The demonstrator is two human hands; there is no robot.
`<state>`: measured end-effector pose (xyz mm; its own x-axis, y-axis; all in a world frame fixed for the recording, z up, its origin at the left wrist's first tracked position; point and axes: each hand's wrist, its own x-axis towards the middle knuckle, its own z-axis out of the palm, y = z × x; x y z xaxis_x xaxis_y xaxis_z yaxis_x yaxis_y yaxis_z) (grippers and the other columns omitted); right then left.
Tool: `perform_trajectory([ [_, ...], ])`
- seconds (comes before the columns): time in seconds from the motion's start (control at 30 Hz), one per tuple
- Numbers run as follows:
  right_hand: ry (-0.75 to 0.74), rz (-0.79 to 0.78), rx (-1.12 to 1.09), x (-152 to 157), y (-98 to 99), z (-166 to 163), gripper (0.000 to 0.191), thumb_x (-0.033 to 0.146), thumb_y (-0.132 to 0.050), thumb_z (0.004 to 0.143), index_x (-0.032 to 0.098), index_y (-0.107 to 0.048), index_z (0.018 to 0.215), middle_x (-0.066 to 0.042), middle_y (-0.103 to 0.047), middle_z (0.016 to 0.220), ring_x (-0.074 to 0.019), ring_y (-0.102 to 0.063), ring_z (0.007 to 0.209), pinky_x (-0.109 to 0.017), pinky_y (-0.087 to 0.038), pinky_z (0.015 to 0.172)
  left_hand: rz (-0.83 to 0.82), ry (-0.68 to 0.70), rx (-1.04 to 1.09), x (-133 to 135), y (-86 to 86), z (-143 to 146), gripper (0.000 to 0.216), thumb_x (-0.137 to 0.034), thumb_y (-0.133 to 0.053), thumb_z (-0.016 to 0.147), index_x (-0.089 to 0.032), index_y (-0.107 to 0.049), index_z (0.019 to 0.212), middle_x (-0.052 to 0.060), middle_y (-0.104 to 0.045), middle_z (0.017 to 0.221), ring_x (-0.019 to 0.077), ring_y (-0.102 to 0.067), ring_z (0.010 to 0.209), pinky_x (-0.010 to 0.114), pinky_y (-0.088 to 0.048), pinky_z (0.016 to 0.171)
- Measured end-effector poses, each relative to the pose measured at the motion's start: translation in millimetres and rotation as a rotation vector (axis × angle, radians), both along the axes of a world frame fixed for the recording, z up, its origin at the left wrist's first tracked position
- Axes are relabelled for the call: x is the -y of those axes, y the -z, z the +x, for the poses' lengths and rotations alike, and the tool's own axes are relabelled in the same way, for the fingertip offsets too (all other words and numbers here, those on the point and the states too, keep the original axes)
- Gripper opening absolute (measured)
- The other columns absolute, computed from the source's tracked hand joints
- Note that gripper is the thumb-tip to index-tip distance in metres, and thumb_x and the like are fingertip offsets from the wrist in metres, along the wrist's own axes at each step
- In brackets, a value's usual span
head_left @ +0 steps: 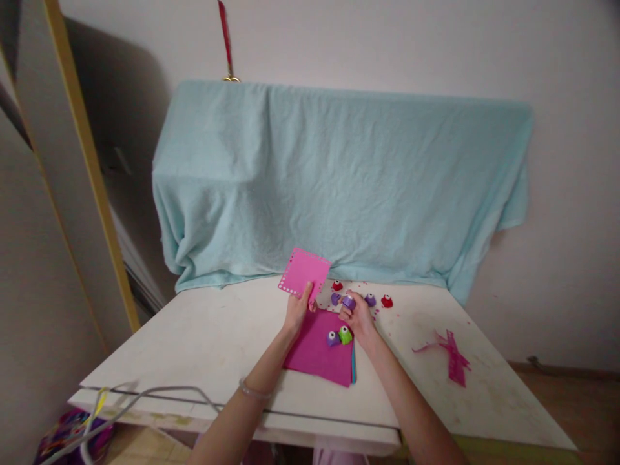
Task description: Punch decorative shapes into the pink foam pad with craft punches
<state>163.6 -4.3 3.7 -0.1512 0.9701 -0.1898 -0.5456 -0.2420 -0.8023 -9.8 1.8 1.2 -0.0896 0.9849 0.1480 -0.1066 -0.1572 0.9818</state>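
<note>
My left hand (303, 307) grips a square sheet of pink paper (306, 270) by its lower right corner, thumb on top. Small punched holes run along the sheet's edges. Beside it, my right hand (357, 311) is closed around a purple craft punch (348, 301) with a white button. Below both hands lies a stack of magenta paper (317, 352), with blue sheets showing at its right edge. On that stack rest another purple punch (332, 338) and a green punch (345, 334).
Behind my right hand stand red punches (386, 301) and more purple ones (370, 299), among scattered paper bits. Pink paper scraps (454, 361) lie at the right of the white table (194, 349). A light blue cloth (349, 181) hangs at the back; a grey cable (159, 390) crosses the front left edge.
</note>
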Motion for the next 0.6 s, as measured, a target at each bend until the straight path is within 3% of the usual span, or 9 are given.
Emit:
perform_trajectory([
  [0.13,0.043,0.010,-0.023,-0.6,2.8,-2.0,0.029,0.045,-0.068,0.070,0.020,-0.057,0.064,0.007,-0.037,0.043,-0.0076,-0.028,0.038,-0.023,-0.027,0.040,0.019,0.001,-0.119,-0.9,6.4,2.1,0.061,-0.066,-0.050,0.082,-0.017,-0.053,0.047,0.001,-0.052,0.043,0.0117,-0.049,0.043,0.025,-0.039,0.052],
  [0.4,0.135,0.023,-0.032,-2.8,5.9,-6.8,0.031,0.042,-0.080,0.064,0.020,-0.059,0.071,0.002,-0.060,0.060,-0.0055,-0.034,0.038,-0.023,-0.029,0.037,0.053,0.052,-0.304,-0.5,8.1,4.5,0.063,-0.065,-0.045,0.085,-0.016,-0.056,0.047,0.001,-0.051,0.041,0.0128,-0.051,0.044,0.025,-0.041,0.057],
  [0.6,0.147,0.028,-0.021,2.9,-0.5,-8.2,0.031,0.044,-0.080,0.067,0.019,-0.062,0.073,0.000,-0.061,0.062,-0.0071,-0.040,0.041,-0.024,-0.035,0.038,0.046,0.063,-0.273,1.5,12.0,6.2,0.052,-0.061,-0.045,0.087,-0.014,-0.068,0.085,-0.002,-0.053,0.047,0.0151,-0.054,0.049,0.025,-0.041,0.058],
])
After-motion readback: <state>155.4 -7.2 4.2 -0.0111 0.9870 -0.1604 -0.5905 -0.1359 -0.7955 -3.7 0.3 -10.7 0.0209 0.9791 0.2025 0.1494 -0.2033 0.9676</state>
